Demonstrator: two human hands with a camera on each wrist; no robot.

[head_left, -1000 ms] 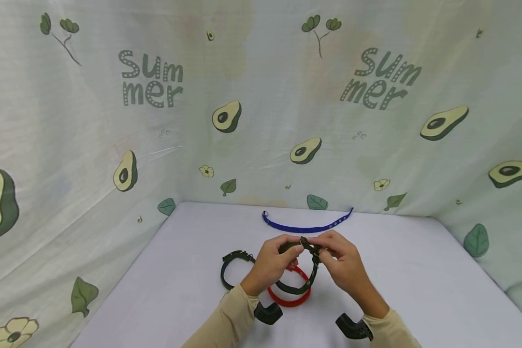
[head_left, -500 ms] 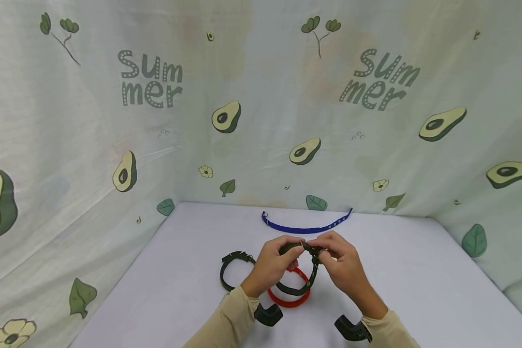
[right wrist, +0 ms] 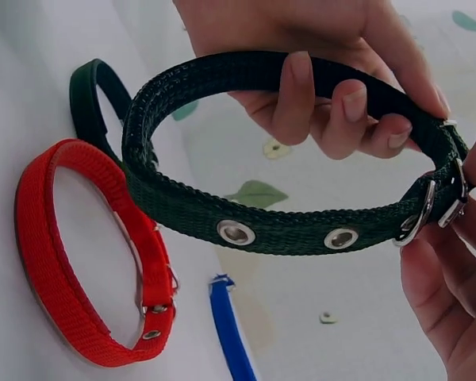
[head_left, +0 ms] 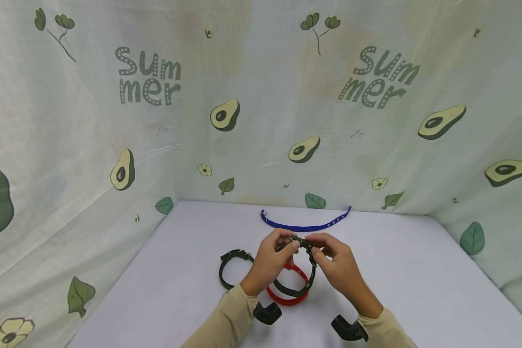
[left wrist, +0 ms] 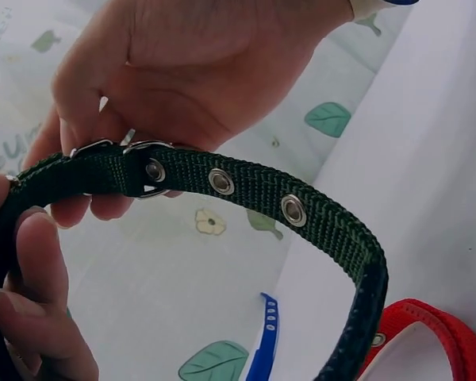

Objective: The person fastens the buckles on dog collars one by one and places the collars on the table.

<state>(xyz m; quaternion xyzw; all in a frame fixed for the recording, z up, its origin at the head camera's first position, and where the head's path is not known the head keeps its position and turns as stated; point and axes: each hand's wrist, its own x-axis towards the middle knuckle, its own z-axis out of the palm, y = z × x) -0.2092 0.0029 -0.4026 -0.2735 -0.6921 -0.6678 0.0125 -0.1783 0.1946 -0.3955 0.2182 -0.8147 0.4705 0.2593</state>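
Both hands hold one dark green webbing collar (head_left: 297, 291) above the table, its strap closed in a loop. My left hand (head_left: 267, 258) grips one side, and in the right wrist view its fingers (right wrist: 298, 95) curl round the band. With thumb and fingers my right hand (head_left: 337, 261) pinches the collar beside the metal buckle (right wrist: 456, 198). Silver-rimmed eyelets (left wrist: 220, 181) run along the strap, and a metal ring (right wrist: 419, 218) sits close to the buckle. Part of the strap is hidden behind the fingers.
Below the held collar lies a red collar (head_left: 289, 302) in a loop. Another dark green collar (head_left: 223, 273), also looped, lies left of it. A blue collar (head_left: 302, 228) stretches out near the far edge of the white table (head_left: 178, 270). Printed cloth (head_left: 252, 159) hangs behind.
The strap end that stuck up between the hands now lies lower. Both hands have shifted slightly, the right one a little to the left. The collars on the table have not moved.
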